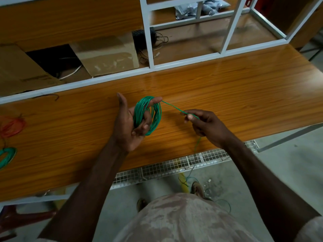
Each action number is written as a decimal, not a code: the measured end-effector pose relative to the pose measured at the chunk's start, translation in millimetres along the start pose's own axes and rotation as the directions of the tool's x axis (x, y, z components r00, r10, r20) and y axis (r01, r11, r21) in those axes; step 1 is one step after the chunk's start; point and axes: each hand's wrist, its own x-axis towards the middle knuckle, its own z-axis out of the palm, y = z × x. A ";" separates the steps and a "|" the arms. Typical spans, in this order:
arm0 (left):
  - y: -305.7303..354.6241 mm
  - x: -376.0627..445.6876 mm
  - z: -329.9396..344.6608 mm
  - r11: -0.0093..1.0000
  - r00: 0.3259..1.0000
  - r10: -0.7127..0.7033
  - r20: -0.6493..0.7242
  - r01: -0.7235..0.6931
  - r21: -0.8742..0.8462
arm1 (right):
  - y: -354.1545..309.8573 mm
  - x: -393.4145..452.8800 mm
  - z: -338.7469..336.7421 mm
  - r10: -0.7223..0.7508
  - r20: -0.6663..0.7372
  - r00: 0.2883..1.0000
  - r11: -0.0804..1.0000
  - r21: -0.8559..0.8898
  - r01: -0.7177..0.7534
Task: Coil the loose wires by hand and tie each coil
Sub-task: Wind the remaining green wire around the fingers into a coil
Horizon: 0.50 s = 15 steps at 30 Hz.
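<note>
A green wire coil (154,116) is wound around the fingers of my left hand (126,126), which is held palm up over the wooden table (227,88). The loose green wire (172,106) runs tight from the coil's top to my right hand (204,124), which pinches it between thumb and forefinger. Past that hand the wire drops over the table's front edge to the floor. At the far left lie a red coil (12,125) and another green coil (7,157).
A white metal frame (150,49) stands along the back of the table. Behind it lie cardboard (106,55) and a black device with cables (139,37). A wire mesh tray (174,167) hangs under the front edge. More green and yellow wire (183,182) lies on the floor by my feet.
</note>
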 end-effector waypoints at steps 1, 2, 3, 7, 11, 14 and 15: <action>-1.5 -1.7 -3.2 1.000 1.000 -0.005 -0.008 0.005 -0.012 | 1.1 -1.5 -6.2 0.001 -0.002 1.000 1.000 0.001 -0.001; -2.7 -3.3 -6.0 1.000 1.000 -0.008 -0.019 0.007 -0.030 | 2.0 -3.1 -11.3 0.001 -0.006 1.000 1.000 -0.001 -0.001; -3.3 -4.5 -8.0 0.999 1.000 -0.010 -0.028 0.008 -0.053 | 2.9 -4.4 -15.7 0.005 -0.019 1.000 1.000 0.004 -0.005; -5.3 -8.5 -5.8 0.997 0.999 0.004 -0.044 -0.007 -0.077 | 9.7 0.3 -25.6 0.033 -0.245 0.969 0.997 -0.065 -0.050; -12.8 -12.7 1.1 0.999 0.995 0.051 -0.090 -0.052 -0.007 | 23.4 15.9 -27.4 -0.043 -0.479 0.877 0.945 -0.304 -0.119; -16.6 -14.2 4.4 0.997 0.987 0.079 -0.140 -0.078 0.016 | 27.5 21.5 -26.2 -0.064 -0.514 0.855 0.904 -0.392 -0.168; -16.2 -14.8 4.5 0.996 0.985 0.084 -0.149 -0.083 0.007 | 27.2 22.5 -24.5 -0.068 -0.511 0.857 0.891 -0.418 -0.179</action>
